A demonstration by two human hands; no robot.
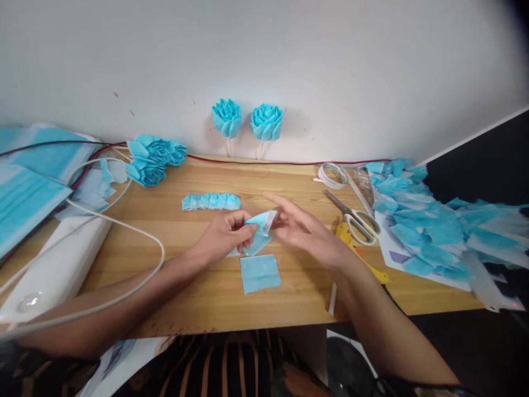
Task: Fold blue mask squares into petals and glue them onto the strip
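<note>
Head view, left hand (225, 234) pinching blue sheet (263, 224), right hand (305, 230), grip unclear, pieces (417, 220) on paper (386, 247)

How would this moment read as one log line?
left hand: pinching folded blue sheet; right hand: beside it, contact unclear; table: flat blue square, scissors

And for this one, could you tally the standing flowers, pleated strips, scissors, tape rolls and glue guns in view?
Standing blue flowers: 2
Pleated blue strip: 1
Scissors: 1
White tape roll: 1
Yellow glue gun: 1
Total: 6
</note>
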